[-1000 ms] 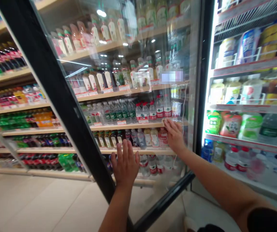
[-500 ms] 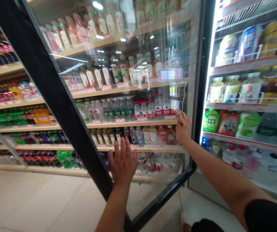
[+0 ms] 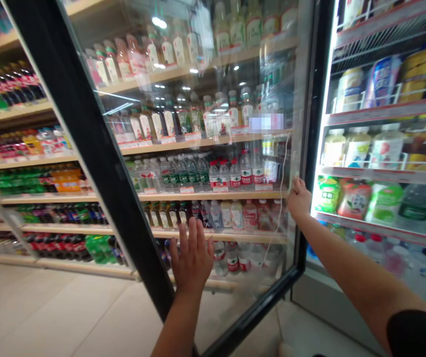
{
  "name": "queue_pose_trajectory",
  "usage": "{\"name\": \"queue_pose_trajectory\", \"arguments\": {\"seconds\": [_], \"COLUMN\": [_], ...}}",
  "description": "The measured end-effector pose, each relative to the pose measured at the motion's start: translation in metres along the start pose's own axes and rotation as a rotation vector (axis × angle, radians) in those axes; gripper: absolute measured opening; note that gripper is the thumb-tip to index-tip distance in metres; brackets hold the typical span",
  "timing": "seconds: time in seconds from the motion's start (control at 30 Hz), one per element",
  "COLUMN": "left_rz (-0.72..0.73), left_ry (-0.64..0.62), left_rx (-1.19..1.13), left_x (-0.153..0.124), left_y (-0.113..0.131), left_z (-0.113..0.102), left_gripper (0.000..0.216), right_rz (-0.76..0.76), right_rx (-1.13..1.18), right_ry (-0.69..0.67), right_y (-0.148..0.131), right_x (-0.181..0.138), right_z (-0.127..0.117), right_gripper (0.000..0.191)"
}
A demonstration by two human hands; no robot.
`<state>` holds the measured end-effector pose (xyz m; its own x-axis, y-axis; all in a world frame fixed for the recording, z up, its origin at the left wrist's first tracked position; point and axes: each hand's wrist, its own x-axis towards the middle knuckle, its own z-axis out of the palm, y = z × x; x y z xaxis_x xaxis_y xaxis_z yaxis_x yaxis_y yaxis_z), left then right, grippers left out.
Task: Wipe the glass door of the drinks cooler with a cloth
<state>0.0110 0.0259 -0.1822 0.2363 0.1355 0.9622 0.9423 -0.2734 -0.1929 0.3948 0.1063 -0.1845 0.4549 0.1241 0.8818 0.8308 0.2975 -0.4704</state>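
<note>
An open glass cooler door (image 3: 235, 74) with a black frame stands in front of me. My left hand (image 3: 193, 255) lies flat on the lower glass, fingers stretched upward and slightly apart. My right hand (image 3: 299, 198) is curled at the door's right edge, beside the hinge side of the frame; its fingers are closed, and whether they hold anything is hidden. Through the glass I see shop shelves of bottled water (image 3: 235, 173) and other drinks.
The lit cooler interior (image 3: 384, 148) on the right holds shelves of bottles and cans. Store shelves with soda bottles (image 3: 30, 183) run along the left behind the door. A pale tiled floor (image 3: 49, 317) lies below.
My right hand slid rightwards across the glass from the middle to the door's right edge and curled shut. My left hand stayed flat in place.
</note>
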Motion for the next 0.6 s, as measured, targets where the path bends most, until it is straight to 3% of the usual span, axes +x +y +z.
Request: {"name": "queue_pose_trajectory", "arguments": {"seconds": [0.13,0.27,0.37,0.5,0.6], "left_rz": [0.014,0.018,0.023,0.021,0.017], "left_ry": [0.009,0.019,0.023,0.012,0.000], "left_rx": [0.018,0.044,0.037,0.026,0.032], "left_x": [0.000,0.004,0.006,0.005,0.003], "left_y": [0.000,0.002,0.003,0.003,0.003], "left_z": [0.001,-0.003,-0.006,-0.008,-0.007], "left_gripper": [0.075,0.076,0.077,0.077,0.076], "right_rz": [0.026,0.092,0.020,-0.211,-0.250], "right_rx": [-0.037,-0.118,-0.119,-0.021,0.016], "right_ry": [0.009,-0.035,-0.041,-0.073,-0.078], "right_y": [-0.016,-0.037,-0.063,-0.093,-0.105], "right_x": [-0.018,0.022,0.040,-0.004,-0.018], "right_z": [0.000,0.002,0.005,0.003,0.002], "right_gripper": [0.053,0.056,0.058,0.052,0.051]}}
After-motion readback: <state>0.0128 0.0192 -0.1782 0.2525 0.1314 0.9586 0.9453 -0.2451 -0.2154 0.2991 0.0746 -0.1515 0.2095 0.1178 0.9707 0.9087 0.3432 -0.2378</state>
